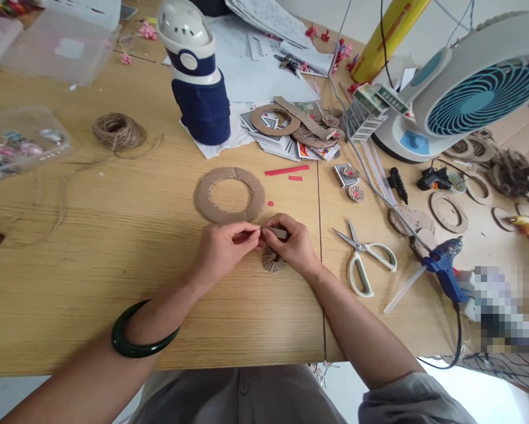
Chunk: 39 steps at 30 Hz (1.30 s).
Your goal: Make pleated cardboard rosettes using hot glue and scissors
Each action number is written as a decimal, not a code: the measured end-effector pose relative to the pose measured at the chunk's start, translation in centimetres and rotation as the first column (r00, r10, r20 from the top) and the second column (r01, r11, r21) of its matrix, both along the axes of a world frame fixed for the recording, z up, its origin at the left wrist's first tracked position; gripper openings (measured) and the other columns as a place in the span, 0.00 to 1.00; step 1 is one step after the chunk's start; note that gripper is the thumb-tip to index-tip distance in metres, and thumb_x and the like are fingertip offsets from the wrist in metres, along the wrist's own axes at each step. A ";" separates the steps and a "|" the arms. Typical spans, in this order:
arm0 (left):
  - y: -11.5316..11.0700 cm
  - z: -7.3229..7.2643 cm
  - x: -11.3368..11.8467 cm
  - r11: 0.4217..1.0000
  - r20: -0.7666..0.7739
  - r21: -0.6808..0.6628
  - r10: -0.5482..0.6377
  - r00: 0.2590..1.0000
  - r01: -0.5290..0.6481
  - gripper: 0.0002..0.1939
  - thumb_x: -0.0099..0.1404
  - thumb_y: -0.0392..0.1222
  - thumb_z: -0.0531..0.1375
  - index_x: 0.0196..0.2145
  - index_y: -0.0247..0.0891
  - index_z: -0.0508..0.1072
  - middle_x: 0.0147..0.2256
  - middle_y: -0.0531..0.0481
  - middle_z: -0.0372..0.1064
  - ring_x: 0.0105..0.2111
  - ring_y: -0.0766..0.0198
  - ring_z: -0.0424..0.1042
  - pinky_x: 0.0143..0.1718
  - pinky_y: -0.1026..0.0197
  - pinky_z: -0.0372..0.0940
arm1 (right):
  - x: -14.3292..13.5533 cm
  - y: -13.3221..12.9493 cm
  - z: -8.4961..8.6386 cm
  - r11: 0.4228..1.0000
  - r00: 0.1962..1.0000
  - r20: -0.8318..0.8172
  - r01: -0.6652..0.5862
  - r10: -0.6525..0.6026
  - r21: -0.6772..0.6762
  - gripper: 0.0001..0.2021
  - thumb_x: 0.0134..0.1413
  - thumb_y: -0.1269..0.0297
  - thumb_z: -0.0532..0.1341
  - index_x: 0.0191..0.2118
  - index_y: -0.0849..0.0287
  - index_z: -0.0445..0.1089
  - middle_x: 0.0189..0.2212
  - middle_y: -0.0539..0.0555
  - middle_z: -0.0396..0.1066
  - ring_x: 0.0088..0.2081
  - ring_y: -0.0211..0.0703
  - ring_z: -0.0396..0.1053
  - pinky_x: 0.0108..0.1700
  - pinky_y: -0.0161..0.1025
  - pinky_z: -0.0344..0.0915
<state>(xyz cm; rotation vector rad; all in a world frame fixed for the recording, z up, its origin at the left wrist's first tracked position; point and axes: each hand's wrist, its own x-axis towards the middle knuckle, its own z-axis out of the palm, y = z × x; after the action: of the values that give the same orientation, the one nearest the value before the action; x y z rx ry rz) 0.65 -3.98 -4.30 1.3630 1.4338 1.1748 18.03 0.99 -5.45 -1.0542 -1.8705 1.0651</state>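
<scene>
My left hand (226,247) and my right hand (293,244) meet over the table, fingertips touching. A small corrugated cardboard strip (276,233) shows between the thumb and curled fingers of my right hand. The left thumb and forefinger pinch at its left end. Just below them, a round pleated cardboard rosette (273,259) lies on the table, partly under the right hand. Behind my hands rests a flat cardboard ring (206,207). A small red disc (270,204) and red paper strips (287,170) are beyond the fingers.
Open scissors (356,247) and a blue glue gun (445,265) with a cable are at the right. A fan (480,100), a navy bottle (202,106), cards and cardboard rings stand or lie farther back. Twine (118,131) and a clear box (23,147) are at the left.
</scene>
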 end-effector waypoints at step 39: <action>-0.5 1.4 0.9 0.990 0.100 -0.134 0.051 0.994 -0.038 0.05 0.63 0.44 0.67 0.33 0.40 0.80 0.30 0.52 0.82 0.30 0.60 0.83 0.34 0.64 0.78 | 0.2 -0.2 0.4 0.999 0.999 -0.041 -0.006 0.005 -0.043 0.04 0.59 0.64 0.64 0.35 0.57 0.71 0.33 0.52 0.75 0.36 0.40 0.72 0.36 0.37 0.67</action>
<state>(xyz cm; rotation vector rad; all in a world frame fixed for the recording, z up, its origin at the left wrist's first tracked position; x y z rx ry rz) 1.51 -4.46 -2.85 1.1685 1.4482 1.1407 18.23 0.80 -5.01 -1.0444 -1.8262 1.1265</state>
